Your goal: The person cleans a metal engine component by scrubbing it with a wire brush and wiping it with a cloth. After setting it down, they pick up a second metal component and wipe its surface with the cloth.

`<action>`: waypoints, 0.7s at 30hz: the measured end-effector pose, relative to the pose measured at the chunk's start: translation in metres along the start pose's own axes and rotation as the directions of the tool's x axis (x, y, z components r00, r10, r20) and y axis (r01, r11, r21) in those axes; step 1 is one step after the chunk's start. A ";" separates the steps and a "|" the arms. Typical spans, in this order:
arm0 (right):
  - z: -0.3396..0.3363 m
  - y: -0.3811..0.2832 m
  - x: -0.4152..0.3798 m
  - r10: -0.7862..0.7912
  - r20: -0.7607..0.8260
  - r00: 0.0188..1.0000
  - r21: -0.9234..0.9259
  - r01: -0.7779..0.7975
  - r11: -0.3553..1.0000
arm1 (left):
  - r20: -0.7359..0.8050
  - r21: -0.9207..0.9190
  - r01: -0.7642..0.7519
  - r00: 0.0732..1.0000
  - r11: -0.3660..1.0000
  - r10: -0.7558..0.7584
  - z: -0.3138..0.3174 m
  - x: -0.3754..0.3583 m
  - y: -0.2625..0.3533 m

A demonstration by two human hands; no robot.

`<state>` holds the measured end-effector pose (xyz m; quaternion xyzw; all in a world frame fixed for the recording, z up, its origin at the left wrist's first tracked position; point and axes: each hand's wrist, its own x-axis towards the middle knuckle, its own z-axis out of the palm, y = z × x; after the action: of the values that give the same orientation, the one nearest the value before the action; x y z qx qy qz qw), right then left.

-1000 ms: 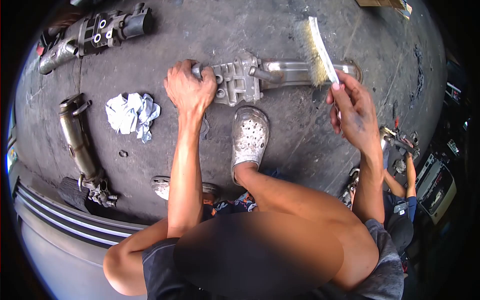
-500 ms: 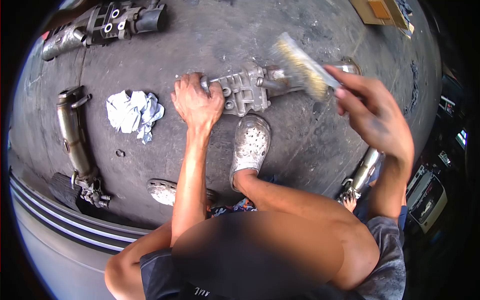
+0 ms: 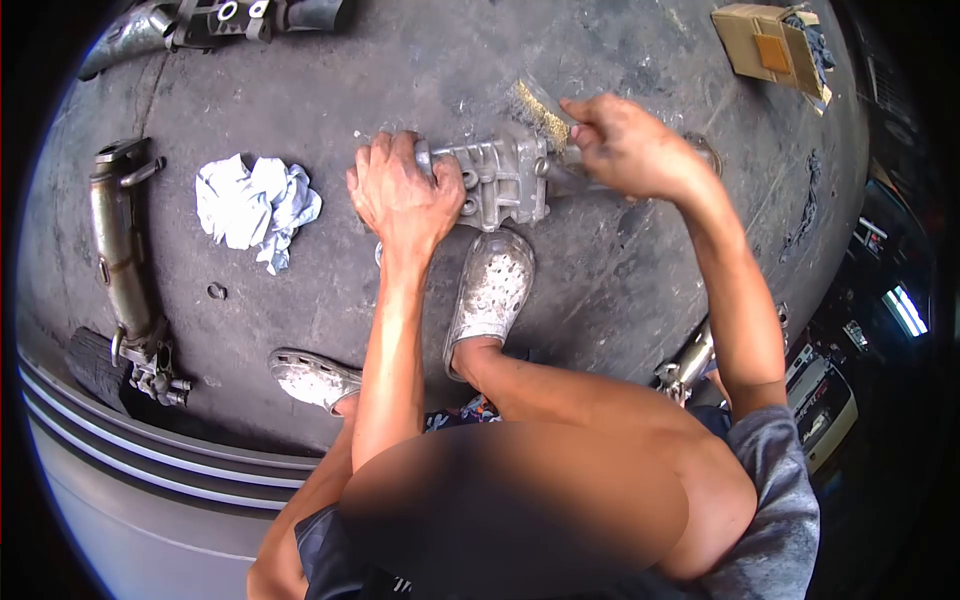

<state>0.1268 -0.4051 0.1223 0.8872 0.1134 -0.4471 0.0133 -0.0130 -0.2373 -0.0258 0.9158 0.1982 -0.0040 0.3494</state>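
A grey ribbed cast-metal engine part (image 3: 505, 190) lies on the floor in front of my feet, its tube end running to the right. My left hand (image 3: 408, 195) is wrapped over the part's left end. The handle of a wire brush (image 3: 543, 112) with yellowish bristles is in my right hand (image 3: 635, 150), fingers closed around it. The bristles are right at the upper edge of the casting, near where the tube begins. My right hand and forearm cover a stretch of the tube.
A crumpled white cloth (image 3: 255, 205) and a small ring (image 3: 217, 291) lie to the left. Beyond them is a metal cooler tube (image 3: 125, 250); another assembly (image 3: 215, 20) is at top left. A cardboard box (image 3: 765, 55) stands top right. My clog (image 3: 495, 285) is close below the part.
My right hand has brought the brush left and down from above the tube onto the casting's upper edge. My left hand keeps its hold. The view has shifted slightly.
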 end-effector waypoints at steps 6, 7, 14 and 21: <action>-0.071 0.026 -0.041 0.057 -0.028 0.998 0.197 -0.050 0.979 | -0.010 -0.022 0.013 1.000 1.000 -0.013 0.000 -0.001 -0.001; -0.082 0.023 -0.043 0.017 0.029 0.999 0.232 -0.023 0.973 | -0.026 -0.011 0.011 1.000 1.000 -0.011 0.000 -0.002 -0.001; -0.091 -0.031 0.004 -0.183 0.085 0.979 -0.067 0.189 0.980 | -0.069 -0.002 0.004 0.998 1.000 -0.004 0.004 -0.003 -0.002; -0.099 -0.082 0.016 -0.168 0.310 0.936 -0.554 0.322 0.768 | -0.116 -0.039 0.011 0.993 0.999 -0.016 0.004 -0.003 -0.001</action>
<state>0.1964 -0.3098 0.1751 0.7534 0.3611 -0.4913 0.2462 -0.0159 -0.2403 -0.0297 0.9062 0.2244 0.0506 0.3548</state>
